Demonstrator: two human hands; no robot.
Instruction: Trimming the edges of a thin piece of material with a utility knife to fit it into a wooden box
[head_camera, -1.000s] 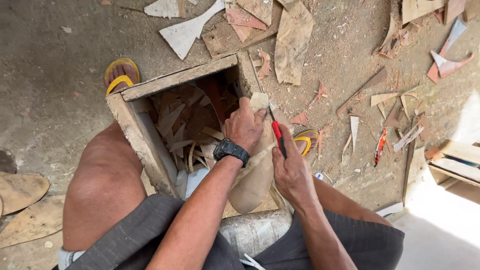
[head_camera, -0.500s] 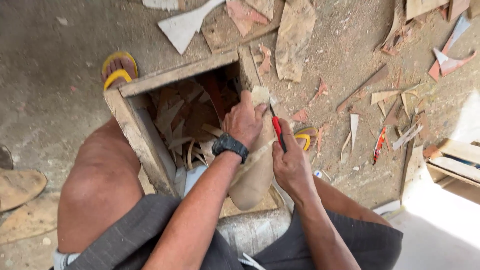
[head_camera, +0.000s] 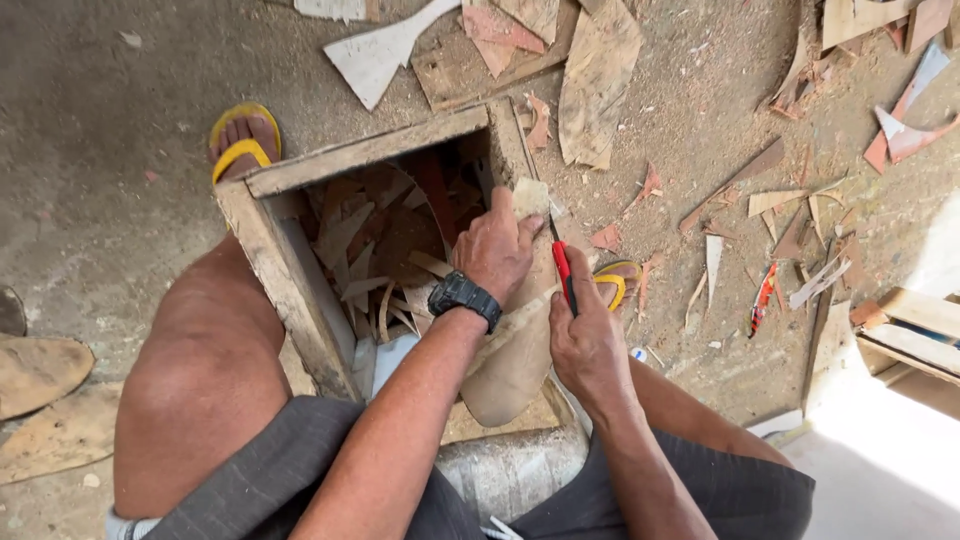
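dusty floor (head_camera: 100, 120), knife (head_camera: 563, 275) on wood (head_camera: 520, 350)

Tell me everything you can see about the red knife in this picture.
The knife has a slim red handle with a narrow dark blade at its far end. The right hand grips the handle, its lower part hidden in the fist. The blade meets the pale wooden piece that the left hand steadies.
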